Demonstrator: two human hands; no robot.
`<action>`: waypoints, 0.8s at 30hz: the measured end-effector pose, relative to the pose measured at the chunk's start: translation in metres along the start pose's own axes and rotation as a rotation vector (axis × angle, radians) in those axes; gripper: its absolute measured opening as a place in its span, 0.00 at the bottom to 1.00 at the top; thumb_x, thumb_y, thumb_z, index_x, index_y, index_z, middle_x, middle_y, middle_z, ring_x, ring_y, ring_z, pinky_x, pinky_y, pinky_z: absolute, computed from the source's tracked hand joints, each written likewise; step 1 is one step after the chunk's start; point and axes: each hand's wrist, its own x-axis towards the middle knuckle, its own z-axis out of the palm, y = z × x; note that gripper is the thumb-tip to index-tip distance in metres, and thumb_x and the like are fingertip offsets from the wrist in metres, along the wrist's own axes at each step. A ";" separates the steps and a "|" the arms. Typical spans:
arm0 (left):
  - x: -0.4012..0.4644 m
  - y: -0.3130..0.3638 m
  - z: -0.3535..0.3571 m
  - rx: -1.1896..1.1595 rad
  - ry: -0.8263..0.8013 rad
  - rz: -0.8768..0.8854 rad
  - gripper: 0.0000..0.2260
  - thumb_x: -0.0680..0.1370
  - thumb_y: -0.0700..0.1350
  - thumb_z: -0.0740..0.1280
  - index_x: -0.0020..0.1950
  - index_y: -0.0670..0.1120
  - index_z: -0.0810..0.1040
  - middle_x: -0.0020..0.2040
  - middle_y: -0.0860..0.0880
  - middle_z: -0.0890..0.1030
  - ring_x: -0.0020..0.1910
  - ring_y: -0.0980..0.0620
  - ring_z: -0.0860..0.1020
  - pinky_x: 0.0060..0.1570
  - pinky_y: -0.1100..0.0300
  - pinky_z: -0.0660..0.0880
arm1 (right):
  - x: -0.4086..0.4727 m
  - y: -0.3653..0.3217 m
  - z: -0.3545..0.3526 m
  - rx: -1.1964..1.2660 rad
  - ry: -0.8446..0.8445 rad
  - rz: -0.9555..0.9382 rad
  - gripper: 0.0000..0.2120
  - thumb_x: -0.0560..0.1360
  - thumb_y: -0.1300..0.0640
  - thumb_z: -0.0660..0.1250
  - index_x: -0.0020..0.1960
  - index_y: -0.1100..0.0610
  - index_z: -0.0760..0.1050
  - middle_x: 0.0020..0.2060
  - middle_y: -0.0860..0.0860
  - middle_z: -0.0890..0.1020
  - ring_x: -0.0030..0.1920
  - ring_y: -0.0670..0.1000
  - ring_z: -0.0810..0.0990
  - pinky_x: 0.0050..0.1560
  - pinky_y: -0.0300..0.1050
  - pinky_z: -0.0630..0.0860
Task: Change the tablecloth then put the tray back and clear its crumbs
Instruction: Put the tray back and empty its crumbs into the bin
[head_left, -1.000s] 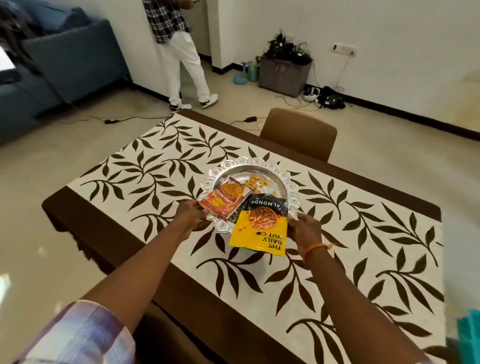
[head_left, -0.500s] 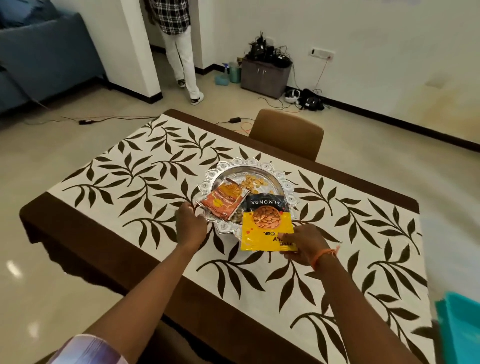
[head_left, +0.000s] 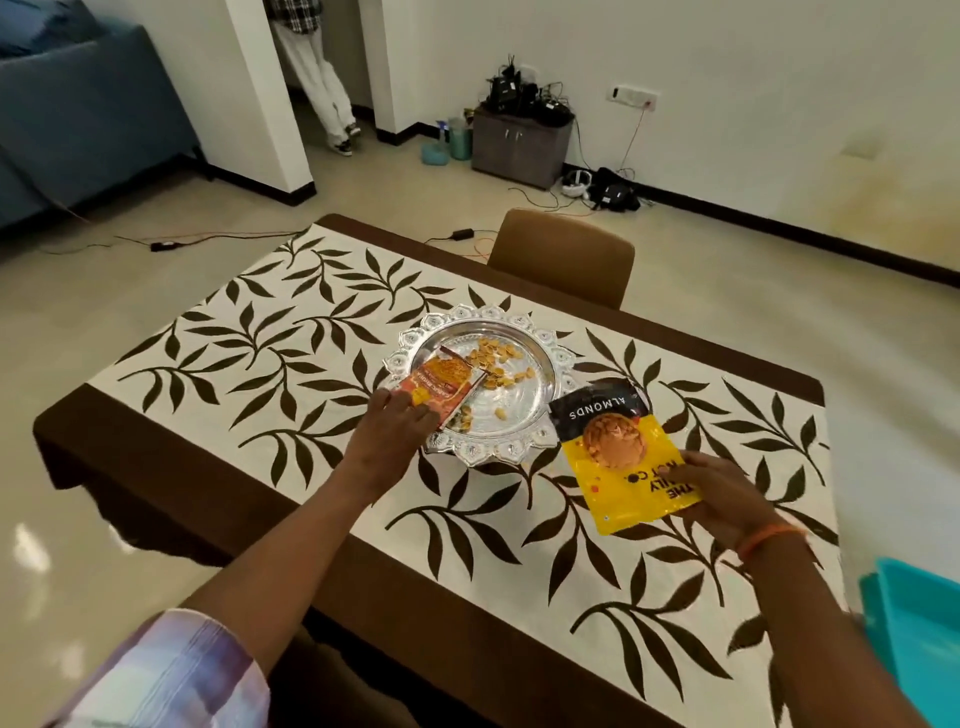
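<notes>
On the leaf-print tablecloth (head_left: 249, 364) sits the silver tray (head_left: 519, 447), crumbs (head_left: 493, 364) inside. Left hand (head_left: 387, 441) pinches the orange packet (head_left: 441, 389); right hand (head_left: 722, 499) grips the almond pouch (head_left: 618, 457) beside it. A chair (head_left: 563, 257) stands behind.

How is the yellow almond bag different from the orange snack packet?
The yellow almond bag is bigger than the orange snack packet. The almond bag lies off the silver tray, on the tablecloth; the orange packet rests partly in the tray, beside loose snack pieces. The right hand holds the almond bag, while the left hand touches the orange packet. Both are flat snack pouches.
</notes>
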 end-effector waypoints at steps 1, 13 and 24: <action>0.000 0.000 -0.001 0.009 0.003 0.007 0.18 0.64 0.33 0.71 0.51 0.48 0.81 0.46 0.50 0.85 0.50 0.44 0.80 0.51 0.49 0.70 | 0.003 0.011 -0.003 0.014 0.004 0.025 0.12 0.74 0.70 0.63 0.57 0.65 0.76 0.47 0.65 0.82 0.44 0.61 0.80 0.44 0.54 0.79; -0.001 -0.011 -0.030 -0.133 0.196 0.005 0.14 0.66 0.39 0.77 0.50 0.45 0.82 0.44 0.46 0.85 0.49 0.42 0.79 0.49 0.48 0.71 | 0.048 0.115 0.013 -0.183 0.295 0.207 0.01 0.68 0.68 0.67 0.40 0.65 0.77 0.42 0.68 0.79 0.38 0.61 0.78 0.42 0.58 0.78; 0.034 0.005 -0.099 -0.333 0.468 -0.024 0.10 0.75 0.44 0.64 0.54 0.45 0.80 0.48 0.46 0.84 0.51 0.44 0.80 0.57 0.50 0.67 | 0.001 0.031 0.095 -0.452 0.178 -0.586 0.25 0.70 0.47 0.74 0.62 0.57 0.74 0.56 0.52 0.79 0.57 0.50 0.77 0.57 0.49 0.76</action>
